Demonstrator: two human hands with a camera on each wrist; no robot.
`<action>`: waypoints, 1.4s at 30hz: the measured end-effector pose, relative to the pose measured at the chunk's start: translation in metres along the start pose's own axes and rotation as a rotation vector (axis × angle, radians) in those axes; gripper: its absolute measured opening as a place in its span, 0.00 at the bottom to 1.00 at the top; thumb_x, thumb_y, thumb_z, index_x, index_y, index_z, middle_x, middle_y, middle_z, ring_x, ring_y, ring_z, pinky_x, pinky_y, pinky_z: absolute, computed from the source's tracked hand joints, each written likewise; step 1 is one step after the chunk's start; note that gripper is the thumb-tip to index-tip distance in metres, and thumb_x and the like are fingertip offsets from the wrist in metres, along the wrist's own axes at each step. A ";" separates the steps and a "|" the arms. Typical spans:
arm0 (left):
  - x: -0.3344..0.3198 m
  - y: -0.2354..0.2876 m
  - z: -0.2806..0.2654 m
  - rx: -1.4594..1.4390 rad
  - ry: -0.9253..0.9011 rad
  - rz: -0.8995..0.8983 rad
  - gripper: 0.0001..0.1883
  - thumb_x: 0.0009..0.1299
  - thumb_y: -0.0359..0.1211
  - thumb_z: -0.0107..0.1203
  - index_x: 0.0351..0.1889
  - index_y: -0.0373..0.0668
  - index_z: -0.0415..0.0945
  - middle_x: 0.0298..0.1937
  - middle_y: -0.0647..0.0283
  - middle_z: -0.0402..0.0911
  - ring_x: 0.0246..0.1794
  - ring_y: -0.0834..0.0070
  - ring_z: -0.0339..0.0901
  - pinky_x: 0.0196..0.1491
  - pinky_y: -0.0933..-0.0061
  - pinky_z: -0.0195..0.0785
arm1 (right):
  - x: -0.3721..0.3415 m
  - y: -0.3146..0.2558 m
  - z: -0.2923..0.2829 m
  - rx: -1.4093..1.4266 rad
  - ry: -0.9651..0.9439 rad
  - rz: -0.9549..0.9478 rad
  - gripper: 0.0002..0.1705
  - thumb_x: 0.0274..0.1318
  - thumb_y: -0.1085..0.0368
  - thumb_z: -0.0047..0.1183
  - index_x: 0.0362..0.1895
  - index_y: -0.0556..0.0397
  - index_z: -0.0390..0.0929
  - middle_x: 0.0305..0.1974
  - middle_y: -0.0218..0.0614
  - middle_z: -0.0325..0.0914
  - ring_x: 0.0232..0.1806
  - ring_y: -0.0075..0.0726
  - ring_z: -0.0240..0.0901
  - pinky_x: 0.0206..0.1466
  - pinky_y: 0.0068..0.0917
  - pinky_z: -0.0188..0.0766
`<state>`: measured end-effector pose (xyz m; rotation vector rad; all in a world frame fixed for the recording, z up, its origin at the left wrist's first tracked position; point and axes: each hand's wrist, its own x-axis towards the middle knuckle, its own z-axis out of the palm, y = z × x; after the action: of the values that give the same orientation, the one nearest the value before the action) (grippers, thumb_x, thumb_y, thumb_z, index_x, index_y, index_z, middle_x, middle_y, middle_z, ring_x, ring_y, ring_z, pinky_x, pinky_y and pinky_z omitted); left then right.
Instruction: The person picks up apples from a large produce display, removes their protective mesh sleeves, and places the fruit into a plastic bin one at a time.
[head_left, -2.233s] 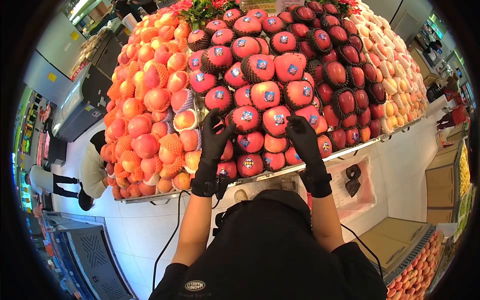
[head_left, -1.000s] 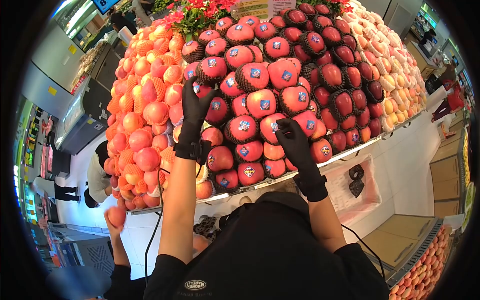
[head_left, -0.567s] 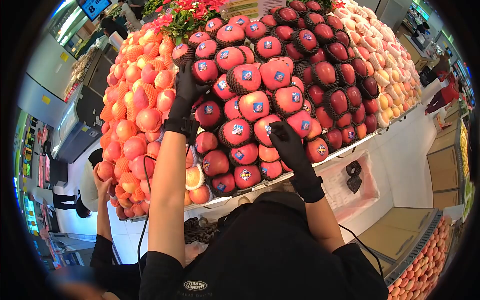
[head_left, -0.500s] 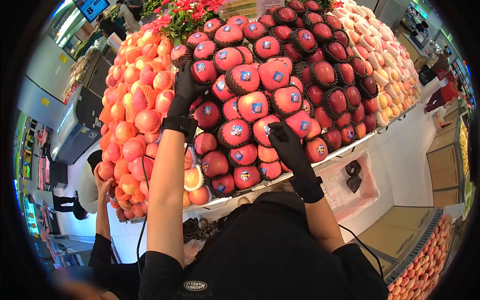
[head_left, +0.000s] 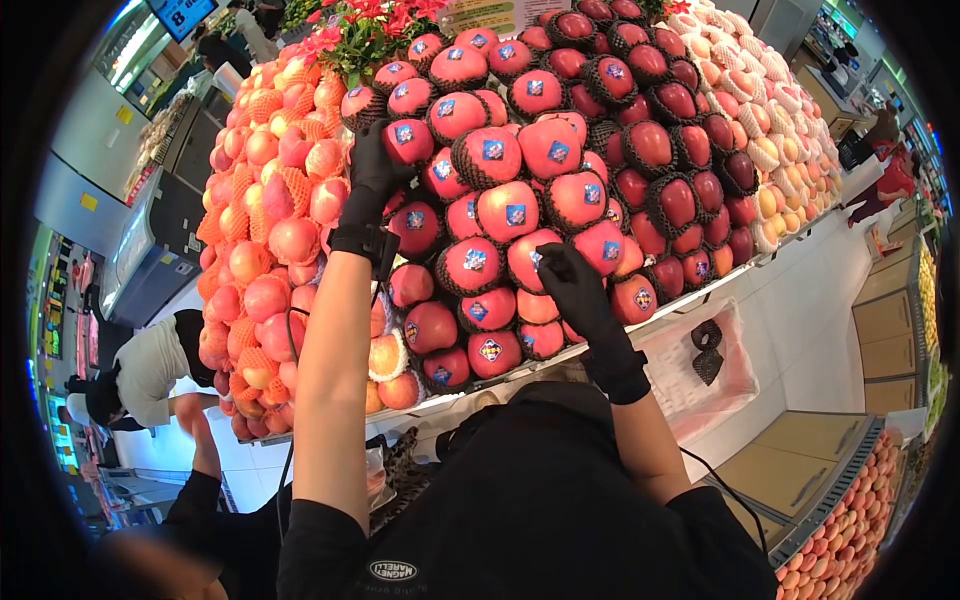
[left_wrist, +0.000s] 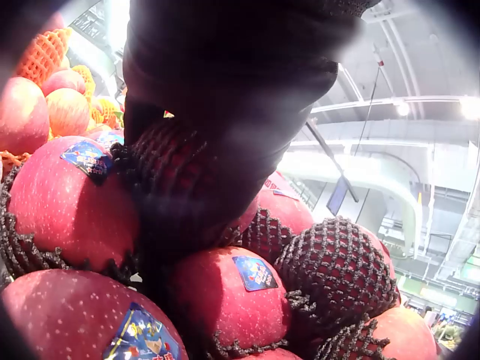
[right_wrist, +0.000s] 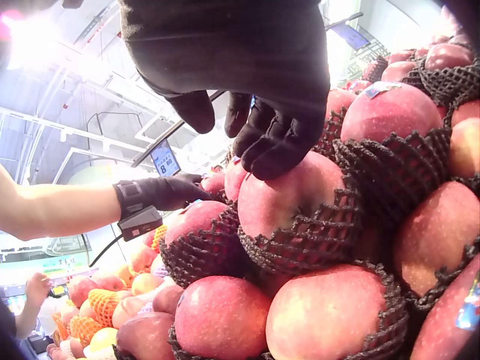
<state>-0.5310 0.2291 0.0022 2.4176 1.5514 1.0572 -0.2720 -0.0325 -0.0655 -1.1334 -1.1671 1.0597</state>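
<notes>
In the head view my black-gloved left hand (head_left: 376, 168) is at the upper left of the red apple pile, fingers and thumb round the side of an apple (head_left: 408, 141) with a blue sticker. The left wrist view shows the dark glove (left_wrist: 225, 90) covering much of a black-netted apple (left_wrist: 176, 161); its fingertips are hidden. My right hand (head_left: 578, 288), also gloved, has loosely bent fingers at the front of the pile. Its fingertips rest on top of another netted apple (right_wrist: 289, 199) in the right wrist view, without gripping it.
Orange-netted fruit (head_left: 265, 260) rises on the left, dark red apples (head_left: 670, 200) and white-netted fruit (head_left: 780, 130) on the right. A red-flowered plant (head_left: 370, 40) stands behind. Below the display's edge sits a pale crate (head_left: 690, 380). Another person's arm (head_left: 205, 450) is at lower left.
My left hand has moved up and left from the front apples to one farther back, its fingers closing round it. My right hand has lowered slightly. The bystander's hand has left the fruit.
</notes>
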 end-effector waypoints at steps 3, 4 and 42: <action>-0.004 0.009 -0.006 -0.019 0.038 0.005 0.41 0.33 0.34 0.73 0.52 0.44 0.69 0.50 0.51 0.73 0.51 0.52 0.72 0.54 0.58 0.69 | 0.000 -0.001 0.000 0.004 0.001 0.016 0.14 0.57 0.71 0.52 0.48 0.55 0.71 0.37 0.31 0.72 0.41 0.24 0.70 0.46 0.25 0.69; -0.005 0.013 -0.009 0.001 0.054 -0.005 0.41 0.34 0.34 0.73 0.51 0.44 0.70 0.49 0.51 0.73 0.51 0.52 0.72 0.53 0.58 0.69 | 0.000 -0.001 0.000 0.007 -0.002 0.013 0.14 0.57 0.71 0.52 0.48 0.55 0.71 0.37 0.31 0.72 0.41 0.24 0.70 0.46 0.25 0.69; -0.105 0.160 -0.042 -0.441 0.139 0.239 0.44 0.42 0.29 0.72 0.60 0.42 0.63 0.56 0.57 0.67 0.56 0.61 0.70 0.58 0.63 0.67 | -0.004 -0.039 -0.013 0.037 -0.008 0.019 0.18 0.60 0.64 0.52 0.53 0.53 0.69 0.43 0.31 0.73 0.44 0.26 0.72 0.46 0.26 0.71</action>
<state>-0.4583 0.0535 0.0470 2.2876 0.9376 1.4573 -0.2580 -0.0425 -0.0279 -1.1140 -1.1410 1.0972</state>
